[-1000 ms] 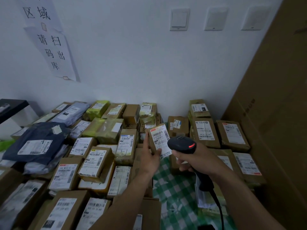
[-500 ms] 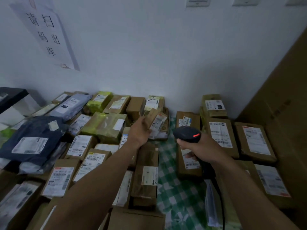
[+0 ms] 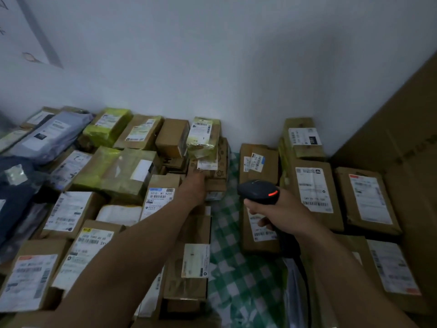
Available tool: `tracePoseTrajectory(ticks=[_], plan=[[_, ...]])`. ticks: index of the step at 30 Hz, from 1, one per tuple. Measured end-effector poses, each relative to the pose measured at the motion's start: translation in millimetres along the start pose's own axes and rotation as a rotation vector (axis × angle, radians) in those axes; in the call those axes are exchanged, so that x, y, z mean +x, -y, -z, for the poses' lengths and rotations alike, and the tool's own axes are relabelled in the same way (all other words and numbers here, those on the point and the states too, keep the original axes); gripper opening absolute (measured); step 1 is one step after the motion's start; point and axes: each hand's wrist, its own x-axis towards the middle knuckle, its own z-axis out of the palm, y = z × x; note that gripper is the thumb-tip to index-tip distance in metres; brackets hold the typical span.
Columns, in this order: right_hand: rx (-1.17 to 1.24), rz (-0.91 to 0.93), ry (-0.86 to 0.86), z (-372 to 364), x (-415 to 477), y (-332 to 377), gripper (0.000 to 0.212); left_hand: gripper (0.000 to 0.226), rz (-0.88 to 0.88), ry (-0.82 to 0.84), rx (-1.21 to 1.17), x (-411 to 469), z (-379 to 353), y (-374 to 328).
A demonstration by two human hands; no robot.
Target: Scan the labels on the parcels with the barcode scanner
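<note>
Head view: right hand grips the scanner among parcels; left hand touches a brown box, fingers too blurred to tell any grip.

Left hand bare; right hand bare; forearms bare.

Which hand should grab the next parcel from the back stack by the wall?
Left. The left hand is at the brown parcel stack by the wall; the right hand grips the barcode scanner, so it is occupied.
</note>
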Motion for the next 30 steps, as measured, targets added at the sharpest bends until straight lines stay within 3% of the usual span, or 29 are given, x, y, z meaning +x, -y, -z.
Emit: tracePoseTrajectory(ticks=[5,11,17,23,25,28,30], plan=[[0.006,-0.013,-0.021,4.2,3.9,-5.8,0.036,0.042,-0.038,-0.061,0.071,-0.6,-22.6,2.0],[0.004,-0.020,-0.043,11.2,0.4,-8.6,0.035,0.019,-0.021,-0.047,0.140,7.4,-20.8,-3.3],[0.026,-0.018,-0.062,17.6,-7.6,-9.7,0.029,0.019,-0.082,-0.166,0.163,5.7,-23.2,-4.1],[0.045,-0.020,-0.065,18.2,-9.5,-10.1,0.027,0.017,-0.162,-0.069,0.051,18.0,-21.8,-6.2],[0.047,-0.016,-0.064,17.2,-8.4,-10.2,0.026,0.024,-0.140,-0.020,0.047,19.6,-20.9,-7.8],[0.045,-0.021,-0.066,16.1,-6.1,-11.0,0.026,0.051,-0.155,-0.065,-0.006,18.4,-21.7,-2.8],[0.042,-0.023,-0.068,15.7,-4.2,-12.1,0.027,0.050,-0.182,-0.140,0.011,18.9,-24.7,4.0]])
